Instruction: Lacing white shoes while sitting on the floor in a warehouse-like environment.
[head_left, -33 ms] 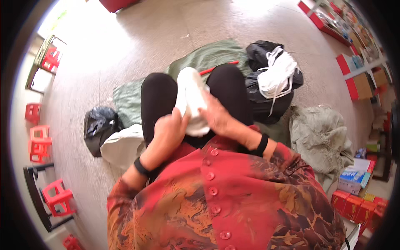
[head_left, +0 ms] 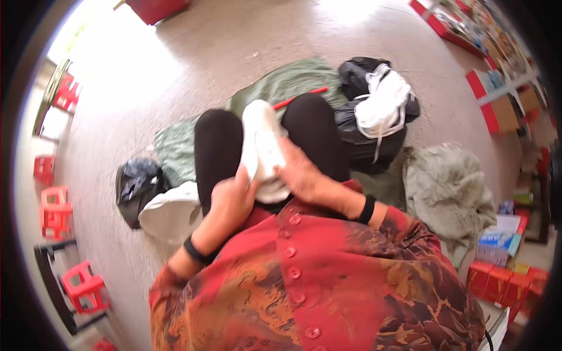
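Note:
I sit with my knees in black trousers, and a folded white cloth [head_left: 262, 146] lies between them on my lap. My left hand [head_left: 231, 202] grips the cloth's near left edge. My right hand [head_left: 301, 175] presses on its right side, fingers closed over the fabric. Each wrist wears a black band. My red patterned shirt fills the lower part of the view and hides the cloth's near end.
A green sheet [head_left: 281, 82] is spread on the floor under my legs. A black bag with a white garment [head_left: 380, 105] lies at right, and a grey-green garment [head_left: 445, 187] beyond it. A black plastic bag [head_left: 137, 181] and a white bundle [head_left: 172, 213] lie left. Red stools [head_left: 55, 205] line the left edge.

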Demonstrator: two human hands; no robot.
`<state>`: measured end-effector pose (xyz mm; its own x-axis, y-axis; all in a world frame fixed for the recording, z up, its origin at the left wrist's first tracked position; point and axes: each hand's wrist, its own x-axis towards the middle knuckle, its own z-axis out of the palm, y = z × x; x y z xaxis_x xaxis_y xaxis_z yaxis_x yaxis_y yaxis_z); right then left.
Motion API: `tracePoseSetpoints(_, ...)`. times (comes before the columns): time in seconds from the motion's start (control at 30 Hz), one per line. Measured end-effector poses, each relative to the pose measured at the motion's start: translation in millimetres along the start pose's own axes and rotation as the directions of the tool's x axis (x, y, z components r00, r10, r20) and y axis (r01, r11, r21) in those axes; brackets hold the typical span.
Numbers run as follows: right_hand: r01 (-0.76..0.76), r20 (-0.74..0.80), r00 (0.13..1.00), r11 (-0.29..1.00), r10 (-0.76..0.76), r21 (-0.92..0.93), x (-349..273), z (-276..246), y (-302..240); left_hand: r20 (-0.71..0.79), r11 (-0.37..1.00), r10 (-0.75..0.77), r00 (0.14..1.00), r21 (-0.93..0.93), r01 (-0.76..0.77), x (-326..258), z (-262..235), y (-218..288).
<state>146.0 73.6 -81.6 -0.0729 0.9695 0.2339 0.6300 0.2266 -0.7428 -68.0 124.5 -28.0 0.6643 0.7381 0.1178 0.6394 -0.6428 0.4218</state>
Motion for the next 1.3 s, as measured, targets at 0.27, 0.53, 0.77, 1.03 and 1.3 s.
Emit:
tracePoseSetpoints(0.27, -0.097, -0.207, 0.944, 0.820, 0.255, 0.565, -24.7, -75.3, -14.7, 0.231, 0.911, -0.135, 0.963, -0.353, 0.212, 6.6, -57.4, 5.3)
tracePoseSetpoints(0.53, -0.762, -0.596, 0.572, 0.634, 0.564, -0.132, -115.2, -77.0, 268.4, -0.059, 0.967, -0.137, 0.989, -0.223, 0.121, 23.9, -51.6, 6.6)
tracePoseSetpoints(0.77, -0.836, -0.389, 0.518, 0.547, 0.762, -0.041, -139.7, -94.8, 335.2, -0.082, 0.979, -0.025, 0.996, -0.203, 0.008, 41.3, -48.0, 24.8)
tracePoseSetpoints(1.03, -0.304, -0.079, 0.918, 0.818, 0.388, 0.488, -73.4, -146.7, 64.8, 0.182, 0.882, 0.028, 0.983, -0.468, 0.062, 71.3, -61.2, 80.7)
tracePoseSetpoints(1.3, -0.144, 0.355, 0.917, 0.679, -0.182, 0.720, -39.2, -117.7, -64.3, 0.756, 0.527, 0.246, 0.606, -0.629, 0.571, 105.7, -17.2, 101.6)
